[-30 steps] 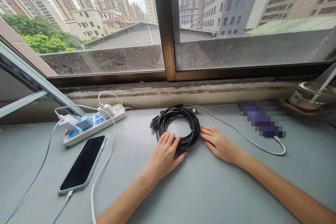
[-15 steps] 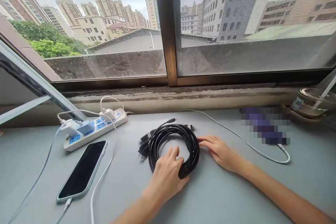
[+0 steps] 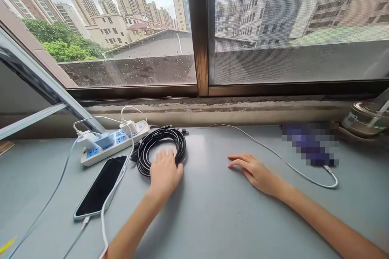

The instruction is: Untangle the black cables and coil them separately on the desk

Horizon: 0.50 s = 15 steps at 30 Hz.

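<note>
A coil of black cable [image 3: 152, 142] lies on the grey desk [image 3: 212, 218], close to the white power strip [image 3: 114, 144]. My left hand [image 3: 164, 173] rests on the coil's near right side, with fingers reaching into the ring and the thumb on its outer edge. My right hand [image 3: 253, 171] lies flat and open on the bare desk, well right of the coil, touching nothing else.
A phone [image 3: 101, 186] lies screen up left of the coil, plugged into a white cable. White chargers sit in the power strip. A thin white cable [image 3: 273, 153] runs to a blurred purple object [image 3: 308, 144]. A round tin [image 3: 363, 118] stands at far right. The window sill runs behind.
My left hand has slid the black coil leftward across the desk to beside the power strip. My right hand stayed put and no longer touches the coil.
</note>
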Motion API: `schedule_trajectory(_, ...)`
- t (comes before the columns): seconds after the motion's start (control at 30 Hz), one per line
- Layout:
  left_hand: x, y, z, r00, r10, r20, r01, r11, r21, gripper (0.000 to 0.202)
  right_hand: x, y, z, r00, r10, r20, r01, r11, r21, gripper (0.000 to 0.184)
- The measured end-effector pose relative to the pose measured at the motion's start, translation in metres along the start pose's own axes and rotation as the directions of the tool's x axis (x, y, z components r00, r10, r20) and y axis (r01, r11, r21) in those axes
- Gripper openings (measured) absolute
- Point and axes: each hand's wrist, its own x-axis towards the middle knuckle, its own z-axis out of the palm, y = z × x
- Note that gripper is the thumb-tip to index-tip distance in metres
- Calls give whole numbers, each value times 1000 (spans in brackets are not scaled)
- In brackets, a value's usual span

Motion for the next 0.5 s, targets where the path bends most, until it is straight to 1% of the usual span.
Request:
schedule_trajectory(0.07,-1,-2,0,996,38,-80,-38,999,7,34,0,0,0,1000,-2,-6,2,1000,-6,42)
schedule_trajectory(0.17,-1,-4,2,964,97,-249,-104,994,-18,34,0,-1,-1,1000,-4,-9,4,1000,-9,42)
schedule_trajectory(0.2,0,-5,2,955,98,-280,-112,993,-34,33,1,-1,-1,1000,-5,-12,5,1000,-9,42)
schedule_trajectory(0.23,1,-6,3,951,97,-293,-117,992,-54,32,1,-2,-1,1000,-5,-15,5,1000,-10,42)
schedule_trajectory(0.37,4,-8,0,957,107,-269,-149,978,-144,23,1,-3,-2,1000,9,-16,-9,1000,-11,42)
schedule_trajectory(0.43,5,-9,-5,947,70,-315,-140,969,-206,19,1,-4,-3,1000,13,-13,-13,1000,-6,43)
schedule_trajectory(0.5,8,-12,-12,924,-51,-379,-80,944,-320,17,1,-5,-3,1000,11,-9,-11,1000,0,43)
